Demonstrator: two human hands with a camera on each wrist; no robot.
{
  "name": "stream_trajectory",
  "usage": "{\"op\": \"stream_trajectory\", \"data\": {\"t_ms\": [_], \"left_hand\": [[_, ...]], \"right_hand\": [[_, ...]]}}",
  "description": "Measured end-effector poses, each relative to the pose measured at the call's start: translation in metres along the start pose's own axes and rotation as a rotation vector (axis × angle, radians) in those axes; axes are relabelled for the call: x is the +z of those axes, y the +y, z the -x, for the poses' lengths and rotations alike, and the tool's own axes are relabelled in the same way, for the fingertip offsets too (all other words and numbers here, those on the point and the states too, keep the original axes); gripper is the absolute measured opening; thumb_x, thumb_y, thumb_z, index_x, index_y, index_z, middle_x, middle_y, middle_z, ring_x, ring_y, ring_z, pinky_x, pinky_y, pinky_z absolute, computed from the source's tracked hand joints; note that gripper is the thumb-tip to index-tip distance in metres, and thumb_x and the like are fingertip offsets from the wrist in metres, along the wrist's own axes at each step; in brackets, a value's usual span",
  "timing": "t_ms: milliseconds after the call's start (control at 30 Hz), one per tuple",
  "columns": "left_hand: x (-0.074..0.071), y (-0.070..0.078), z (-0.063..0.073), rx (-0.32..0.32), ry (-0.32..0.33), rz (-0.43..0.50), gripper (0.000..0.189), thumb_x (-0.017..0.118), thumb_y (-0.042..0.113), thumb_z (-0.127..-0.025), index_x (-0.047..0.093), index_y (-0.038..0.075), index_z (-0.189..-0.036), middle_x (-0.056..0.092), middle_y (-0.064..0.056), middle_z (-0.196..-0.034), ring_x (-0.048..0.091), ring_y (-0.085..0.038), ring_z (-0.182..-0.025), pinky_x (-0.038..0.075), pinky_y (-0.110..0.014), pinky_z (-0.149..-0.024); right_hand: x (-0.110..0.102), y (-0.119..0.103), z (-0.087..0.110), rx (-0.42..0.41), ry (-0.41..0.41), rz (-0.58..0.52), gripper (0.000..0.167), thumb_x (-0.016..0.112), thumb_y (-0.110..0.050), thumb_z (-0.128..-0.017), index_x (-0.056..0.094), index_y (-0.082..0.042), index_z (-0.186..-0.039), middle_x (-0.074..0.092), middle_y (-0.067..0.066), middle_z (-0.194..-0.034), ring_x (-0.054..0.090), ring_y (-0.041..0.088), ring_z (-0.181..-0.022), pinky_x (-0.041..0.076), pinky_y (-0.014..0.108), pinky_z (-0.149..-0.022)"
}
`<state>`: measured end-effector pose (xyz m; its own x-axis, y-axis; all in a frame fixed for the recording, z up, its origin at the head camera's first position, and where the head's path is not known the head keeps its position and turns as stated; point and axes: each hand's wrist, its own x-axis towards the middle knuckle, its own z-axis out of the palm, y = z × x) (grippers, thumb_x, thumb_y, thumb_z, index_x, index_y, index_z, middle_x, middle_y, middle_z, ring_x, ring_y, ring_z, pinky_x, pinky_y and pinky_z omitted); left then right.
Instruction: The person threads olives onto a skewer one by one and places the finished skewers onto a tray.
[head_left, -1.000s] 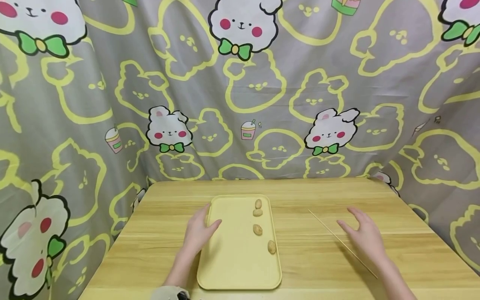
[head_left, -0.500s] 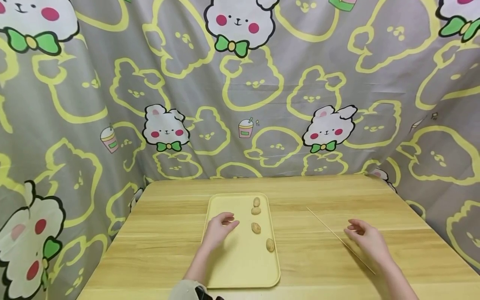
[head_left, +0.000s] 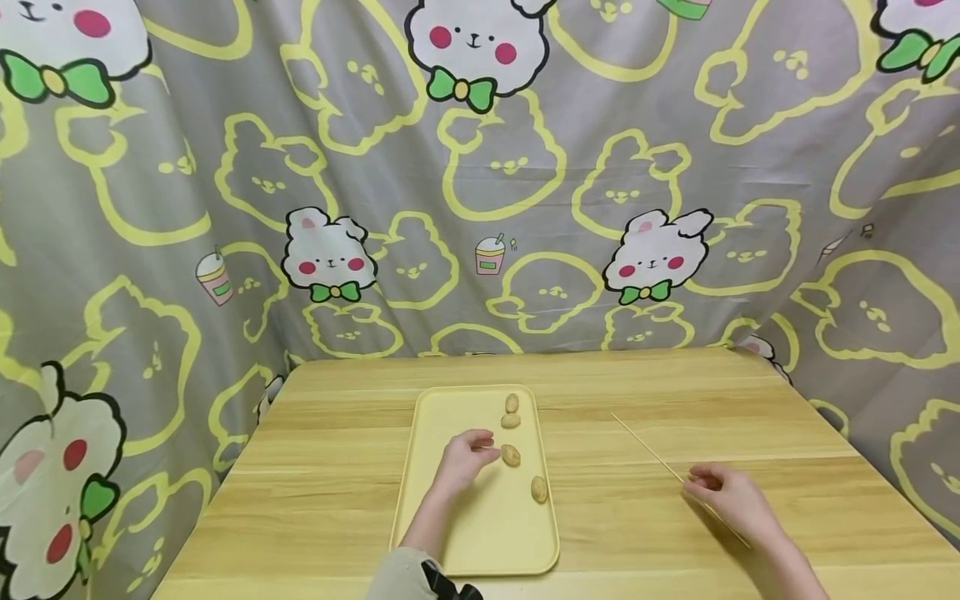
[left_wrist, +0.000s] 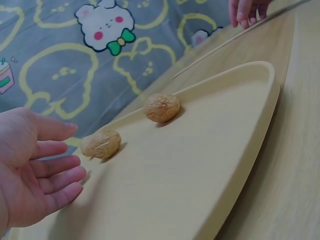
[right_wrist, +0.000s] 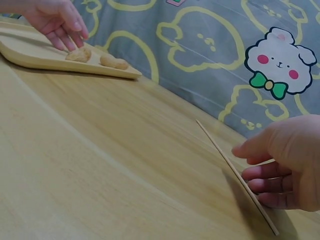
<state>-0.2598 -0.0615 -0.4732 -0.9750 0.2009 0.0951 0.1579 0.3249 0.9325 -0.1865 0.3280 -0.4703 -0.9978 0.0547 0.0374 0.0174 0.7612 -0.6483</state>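
Note:
A pale yellow tray (head_left: 465, 542) lies on the table with several tan, wrinkled oval balls on it. Over the tray is my left hand (head_left: 463, 462), its fingers loosely bent and holding nothing. Its fingertips are close beside the middle ball (head_left: 511, 455); whether they touch it I cannot tell. Another ball (left_wrist: 161, 107) sits by the tray's rim in the left wrist view. To the right, a thin wooden skewer (right_wrist: 220, 150) lies slantwise on the table. My right hand (right_wrist: 287, 165) hovers at the skewer's lower half, fingers half bent, thumb apart from them, not gripping it.
Two balls (head_left: 512, 412) sit together near the tray's far right corner, and one (head_left: 539, 489) lies against its right rim. The wooden table (head_left: 600, 533) reaches back to a grey patterned curtain (head_left: 420, 167), which also hangs along both sides.
My left hand has moved from the tray's left rim rightward to the middle ball. My right hand has come lower, closer to the skewer, with its fingers more bent. The balls stay in place.

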Motion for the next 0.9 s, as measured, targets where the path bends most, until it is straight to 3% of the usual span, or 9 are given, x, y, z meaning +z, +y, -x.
{"op": "stream_trajectory", "data": {"t_ms": [167,500,900], "left_hand": [[0.007,-0.002,-0.004,-0.019,0.016,0.012,0.037,0.068,0.007,-0.080,0.058,-0.010,-0.112,0.062,-0.018,-0.102,0.058,-0.030,-0.094,0.051,-0.041,-0.081],[0.019,-0.003,-0.013,-0.056,0.042,-0.038,0.039,0.071,0.004,-0.073,0.061,-0.008,-0.109,0.063,-0.013,-0.096,0.058,-0.025,-0.088,0.051,-0.036,-0.077],[0.026,-0.003,-0.016,-0.064,0.051,-0.092,0.034,0.075,0.005,-0.071,0.065,-0.004,-0.102,0.062,-0.004,-0.084,0.056,-0.018,-0.080,0.048,-0.033,-0.074]], "right_hand": [[0.004,0.000,0.001,-0.026,0.023,0.052,0.032,0.070,-0.026,-0.081,0.065,0.001,-0.100,0.062,0.001,-0.085,0.054,0.014,-0.079,0.045,0.029,-0.068],[0.007,-0.002,0.000,-0.020,0.033,0.127,0.012,0.069,-0.015,-0.077,0.063,-0.006,-0.083,0.054,-0.002,-0.073,0.047,0.014,-0.068,0.038,0.031,-0.062],[0.007,-0.003,0.000,-0.029,0.051,0.162,0.005,0.065,-0.008,-0.080,0.063,-0.007,-0.076,0.059,0.001,-0.072,0.049,0.015,-0.066,0.039,0.033,-0.061]]}}
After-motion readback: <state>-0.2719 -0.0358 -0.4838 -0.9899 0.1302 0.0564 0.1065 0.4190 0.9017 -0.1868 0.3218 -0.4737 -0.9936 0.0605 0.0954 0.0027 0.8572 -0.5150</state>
